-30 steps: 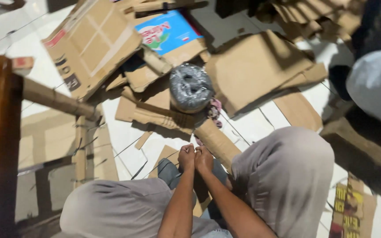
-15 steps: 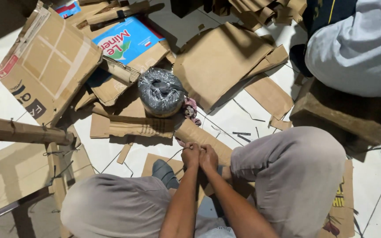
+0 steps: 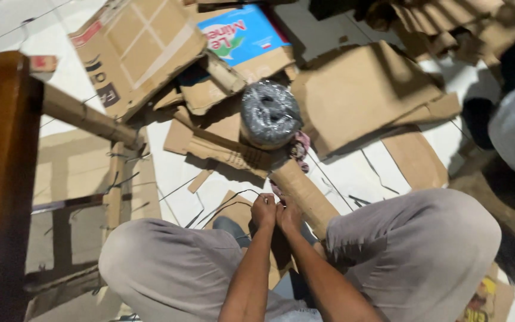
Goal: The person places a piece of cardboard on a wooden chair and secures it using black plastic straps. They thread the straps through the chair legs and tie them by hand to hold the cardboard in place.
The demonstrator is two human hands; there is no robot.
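left hand (image 3: 263,210): fingers curled tight, pinching a thin dark wire (image 3: 225,203) right at the knuckles of the other hand
right hand (image 3: 289,216): also clenched, pressed against the left; what it pinches is hidden, likely the same wire or the end of the tube (image 3: 305,194)
wire: arcs off the left hand to the left, low over the floor (image 3: 174,170), loose end near the left knee (image 3: 162,250)
tube: rolled cardboard, lies slanted from the spool (image 3: 269,113) down to the right knee (image 3: 412,238); near end touches the hands
spool: grey wire coil, sits on a cardboard scrap (image 3: 222,149) just beyond the tube's far end, well apart from the hands
risk 1: wire slips out of the pinch. Cause: the strand is thin and both grips sit on one short spot
risk 2: free end whips or pokes a finger or leg. Cause: springy wire, bare hands, knees close on both sides
risk 3: tube rolls or swings off line. Cause: nothing pins it except the hands and the knee
risk 4: wire snags on scraps. Cause: flattened boxes (image 3: 138,53) and offcuts litter the floor all round
risk 5: spool tips and unwinds. Cause: it rests on uneven card
unclear: whether the wire already wraps the tube; hands cover that spot
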